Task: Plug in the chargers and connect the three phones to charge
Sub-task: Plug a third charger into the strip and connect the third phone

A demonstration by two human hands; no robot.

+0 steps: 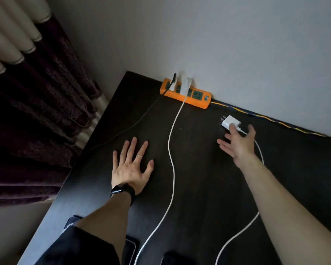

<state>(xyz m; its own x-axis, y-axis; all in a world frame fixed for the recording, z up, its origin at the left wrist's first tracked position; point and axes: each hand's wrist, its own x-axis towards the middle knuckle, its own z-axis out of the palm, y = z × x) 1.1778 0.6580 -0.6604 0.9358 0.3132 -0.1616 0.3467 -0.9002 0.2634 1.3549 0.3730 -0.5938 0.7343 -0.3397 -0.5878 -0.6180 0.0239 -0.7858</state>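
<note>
An orange power strip (196, 103) lies against the wall at the back of the dark table (199, 178). Two chargers sit in it: a small one with a black cable (171, 84) and a white one (185, 85) whose white cable (172, 169) runs toward me. A third white charger (227, 121) lies loose on the table with its prongs pointing left. My right hand (239, 144) hovers open just over it, fingertips at its near side. My left hand (131, 167) rests flat and spread on the table. Dark phones (131, 249) lie at the near edge, partly hidden by my arm.
A yellow and blue cord (275, 121) runs from the strip along the wall to the right. Dark purple curtains (36, 111) hang to the left of the table. Another white cable (237, 236) loops from the loose charger toward the near edge.
</note>
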